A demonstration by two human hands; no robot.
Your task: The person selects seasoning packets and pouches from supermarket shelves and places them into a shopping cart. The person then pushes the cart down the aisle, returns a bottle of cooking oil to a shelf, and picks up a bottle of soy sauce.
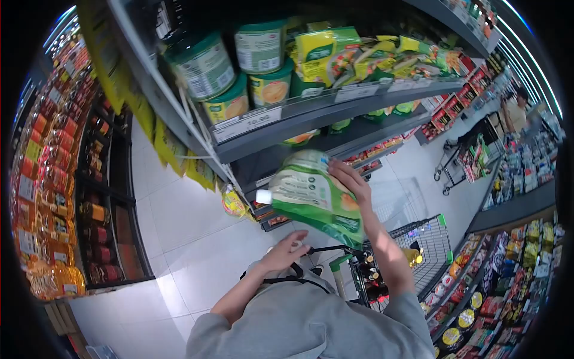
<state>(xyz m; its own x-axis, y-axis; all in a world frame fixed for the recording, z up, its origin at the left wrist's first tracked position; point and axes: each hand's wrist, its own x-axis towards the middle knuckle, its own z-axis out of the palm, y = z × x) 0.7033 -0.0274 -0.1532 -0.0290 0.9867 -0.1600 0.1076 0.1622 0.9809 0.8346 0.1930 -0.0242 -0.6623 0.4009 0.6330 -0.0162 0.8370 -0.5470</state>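
A large green pouch (pixel 317 194) with a white cap at its left end is tilted in front of the lower shelf. My right hand (pixel 351 180) grips its upper right edge, with the fingers bent over the top. Below and left of the pouch, my left hand (pixel 287 251) is apart from it, empty, its fingers spread. Tubs with green lids (pixel 260 51) and yellow-green packets (pixel 329 57) stand on the shelf above the pouch.
A shopping cart (pixel 439 239) with items in it stands at my right. The shelf edge (pixel 287 122) with price labels runs above my hands. Bottle shelves (pixel 57 161) line the left. A person (pixel 515 110) is beside another cart (pixel 472 158) at the far right.
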